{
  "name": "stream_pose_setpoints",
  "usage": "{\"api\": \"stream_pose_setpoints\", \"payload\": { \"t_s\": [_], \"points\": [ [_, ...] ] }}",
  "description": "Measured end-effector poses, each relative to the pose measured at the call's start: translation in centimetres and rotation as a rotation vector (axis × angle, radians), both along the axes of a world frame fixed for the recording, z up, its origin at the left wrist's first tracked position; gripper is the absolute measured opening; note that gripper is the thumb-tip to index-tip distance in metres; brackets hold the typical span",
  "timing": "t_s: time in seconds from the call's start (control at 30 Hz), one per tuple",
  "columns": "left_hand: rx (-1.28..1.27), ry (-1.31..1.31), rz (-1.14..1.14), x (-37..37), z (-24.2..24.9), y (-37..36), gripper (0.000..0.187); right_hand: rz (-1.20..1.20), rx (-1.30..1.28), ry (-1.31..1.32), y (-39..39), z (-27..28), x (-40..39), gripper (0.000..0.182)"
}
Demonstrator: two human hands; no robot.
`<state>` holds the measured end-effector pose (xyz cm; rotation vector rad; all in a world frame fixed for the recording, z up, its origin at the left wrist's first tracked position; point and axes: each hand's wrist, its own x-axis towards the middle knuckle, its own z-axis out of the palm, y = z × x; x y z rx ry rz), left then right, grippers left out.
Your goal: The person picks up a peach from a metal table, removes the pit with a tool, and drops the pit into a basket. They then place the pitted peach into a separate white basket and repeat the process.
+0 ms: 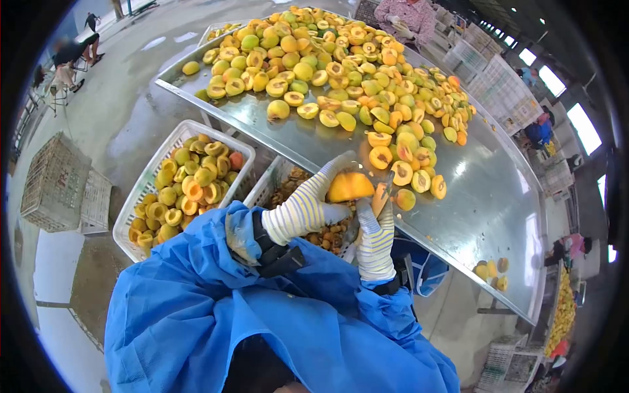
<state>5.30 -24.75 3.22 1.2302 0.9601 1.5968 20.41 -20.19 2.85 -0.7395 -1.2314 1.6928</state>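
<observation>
My left hand (308, 202), in a striped, grey-palmed glove, is closed around a yellow peach half (350, 187) at the near edge of the metal table (314, 149). Close beside it, my right hand (375, 239) in a matching glove grips a small knife (382, 198) with an orange-brown handle; its dark blade tip points up, away from me. Beyond both hands lies a large heap of halved peaches (367, 85), several with brown pits showing. Below my hands, partly hidden by them, a white crate (265, 183) holds brown pits and scraps (325, 237).
A white crate (124, 213) of peach halves stands left of the table. Stacked crates (56, 180) sit farther left on the floor. A few peach pieces (491, 270) lie near the table's right corner. Another person (409, 23) in gloves is at the far side.
</observation>
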Motion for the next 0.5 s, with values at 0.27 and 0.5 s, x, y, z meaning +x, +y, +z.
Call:
{"api": "stream_pose_setpoints", "payload": {
  "t_s": [0.27,0.5],
  "points": [
    [-0.088,-0.309,-0.261,-0.9,-0.2,-0.7,0.076,0.053,-0.211,0.042,-0.5,1.7,0.1,0.046],
    [-0.095,-0.783,-0.349,-0.8,-2.2,0.4,0.073,0.1,0.089,-0.173,0.2,0.0,-0.8,0.037]
  ]
}}
